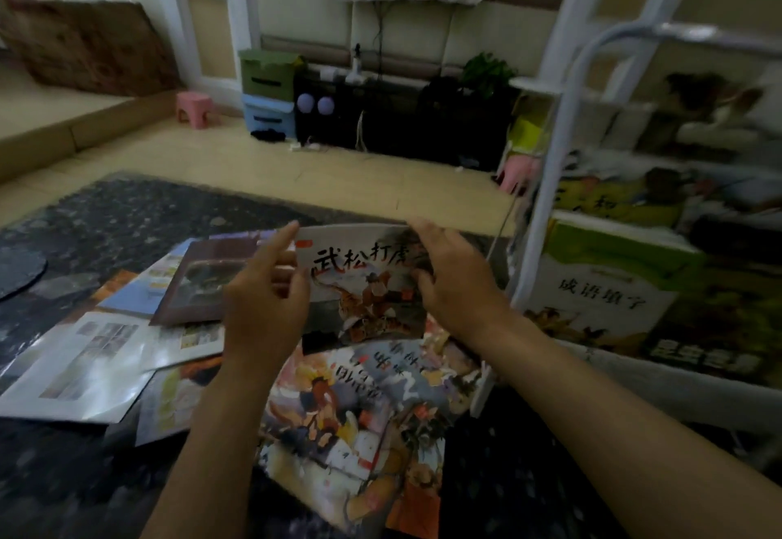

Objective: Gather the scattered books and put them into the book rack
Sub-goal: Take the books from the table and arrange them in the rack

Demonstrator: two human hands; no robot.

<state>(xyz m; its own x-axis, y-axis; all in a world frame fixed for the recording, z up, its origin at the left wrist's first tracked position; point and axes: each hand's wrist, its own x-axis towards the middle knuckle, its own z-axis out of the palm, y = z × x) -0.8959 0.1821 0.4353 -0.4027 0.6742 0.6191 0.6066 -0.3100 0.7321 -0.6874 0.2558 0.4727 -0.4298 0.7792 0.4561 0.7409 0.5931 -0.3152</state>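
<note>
Held book [364, 284]: a thin, glossy softcover picture book with a tiger scene and a red-and-black title. It is raised with its cover toward the camera, above the loose pile and just left of the rack.
Left grip [264, 305]: pinches the book's left edge, with the thumb on the cover and the forefinger laid straight along the edge.
Right grip [457, 280]: pinches the right edge, with the thumb on the cover and the fingers over the top corner.
Book rack [546, 183]: a white frame of round metal tube, tiered and blurred here. A green-and-white book [592, 284] already stands face-out on a lower tier.
Loose pile: a brightly painted book [359, 411] lies flat directly beneath. A brown book [203, 280] and a white book [80, 365] overlap farther left.
Floor covering: a dark, mottled rug [106, 217].
Risk, slip: the slick cover is held only at its edges, so releasing one side early would probably let the limp book sag or drop onto the pile.
Risk, snag: a corner could catch the tube frame and bend the cover.
Risk, crowding: the occupied tiers may push the stored books askew.
</note>
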